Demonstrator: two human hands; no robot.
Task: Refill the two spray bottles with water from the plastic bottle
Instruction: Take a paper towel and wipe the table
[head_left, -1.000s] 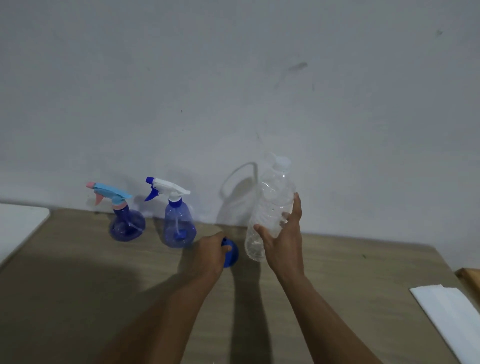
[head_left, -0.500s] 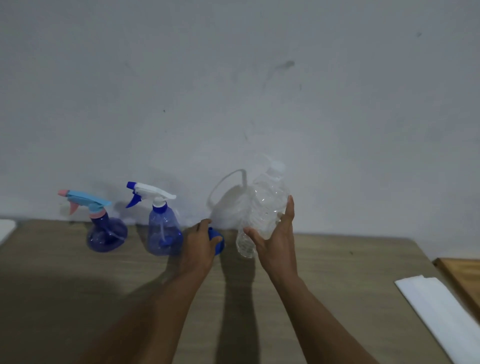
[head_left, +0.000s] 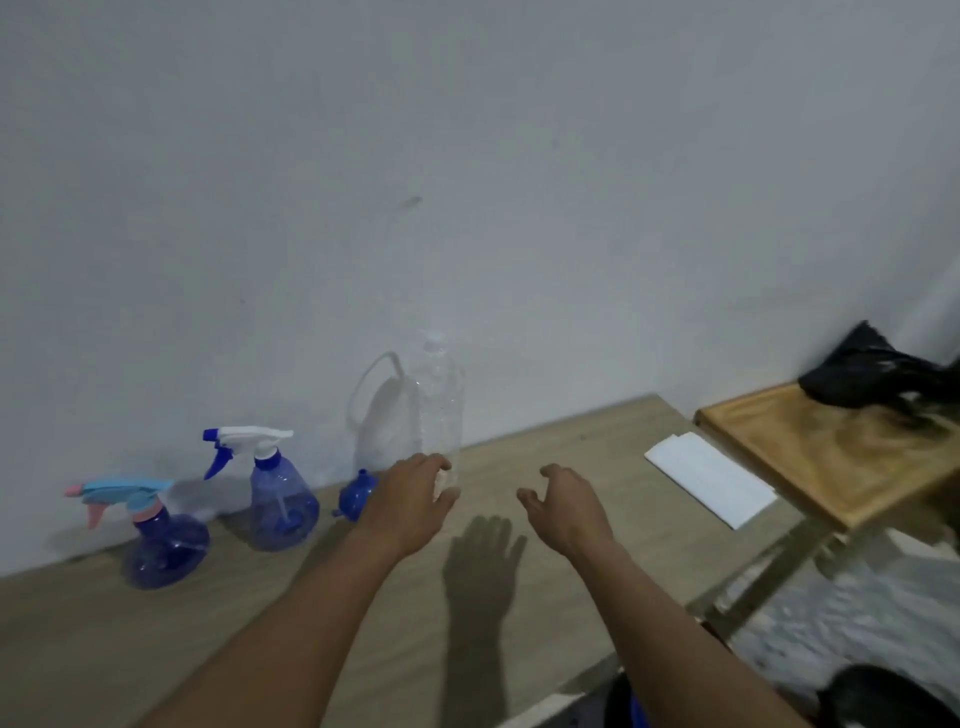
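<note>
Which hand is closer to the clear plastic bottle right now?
Left. The left hand is at the base of the plastic bottle, with fingers and thumb around it. The right hand hovers to the bottle's right, apart from it, holding nothing.

— Can you read anything from where you stand?
— Nothing. No legible label on the clear plastic bottle (head_left: 440, 415), none on the white-trigger spray bottle (head_left: 280, 499) or the blue-trigger spray bottle (head_left: 166, 548); the white paper (head_left: 709, 478) shows none.
</note>
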